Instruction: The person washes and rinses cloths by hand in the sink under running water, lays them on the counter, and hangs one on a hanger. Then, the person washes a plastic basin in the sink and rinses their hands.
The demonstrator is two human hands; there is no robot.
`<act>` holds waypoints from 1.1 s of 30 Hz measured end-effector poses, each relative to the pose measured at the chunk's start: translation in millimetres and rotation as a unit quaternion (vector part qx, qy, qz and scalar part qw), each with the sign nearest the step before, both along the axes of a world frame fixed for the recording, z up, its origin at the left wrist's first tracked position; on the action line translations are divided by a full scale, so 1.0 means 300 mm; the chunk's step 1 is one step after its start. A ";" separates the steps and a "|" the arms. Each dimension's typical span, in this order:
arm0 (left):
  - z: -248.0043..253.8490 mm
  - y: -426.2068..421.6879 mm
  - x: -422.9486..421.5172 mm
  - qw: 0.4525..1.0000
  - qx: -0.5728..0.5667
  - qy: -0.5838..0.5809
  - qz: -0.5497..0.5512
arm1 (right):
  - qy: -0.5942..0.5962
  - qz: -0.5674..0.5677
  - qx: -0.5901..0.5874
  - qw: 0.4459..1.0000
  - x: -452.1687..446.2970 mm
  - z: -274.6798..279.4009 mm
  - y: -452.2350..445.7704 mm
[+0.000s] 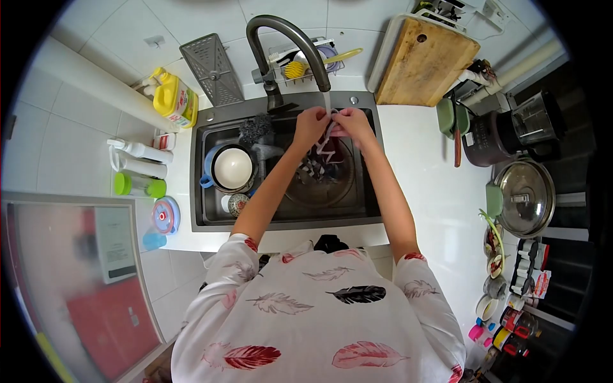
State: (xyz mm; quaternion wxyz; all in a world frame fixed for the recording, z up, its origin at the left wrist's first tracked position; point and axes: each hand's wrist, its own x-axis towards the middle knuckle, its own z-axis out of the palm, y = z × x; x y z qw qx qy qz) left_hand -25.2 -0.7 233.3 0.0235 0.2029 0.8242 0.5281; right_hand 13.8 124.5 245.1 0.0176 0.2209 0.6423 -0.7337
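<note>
This is a kitchen, shown by the sink (332, 221) set in a white counter (424, 185) beneath a tap (312, 56), and by the chopping board (426, 60), blender (495, 137), pan lid (531, 186) and bottles (520, 321) on the right.

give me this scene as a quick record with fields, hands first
left hand: fingers closed on a thin pale strip
right hand: fingers closed on the same strip
faucet: running, water falling at the hands
below hands: round basin in the sink, patterned contents unclear
sink's left side: white bowl, grey scrubber
behind, left: yellow bottle
behind, right: wooden cutting board, leaning
</note>
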 end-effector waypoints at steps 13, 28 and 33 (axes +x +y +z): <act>0.013 -0.014 -0.032 0.992 0.060 -0.035 -0.107 | 0.090 0.112 0.188 0.972 0.032 -0.041 0.114; -0.108 -0.147 -0.016 0.964 0.191 -0.156 0.095 | 0.046 0.036 0.251 0.966 0.052 -0.267 0.029; -0.290 -0.130 0.039 0.803 0.328 -0.460 0.193 | 0.113 0.049 0.237 0.964 0.036 -0.195 0.010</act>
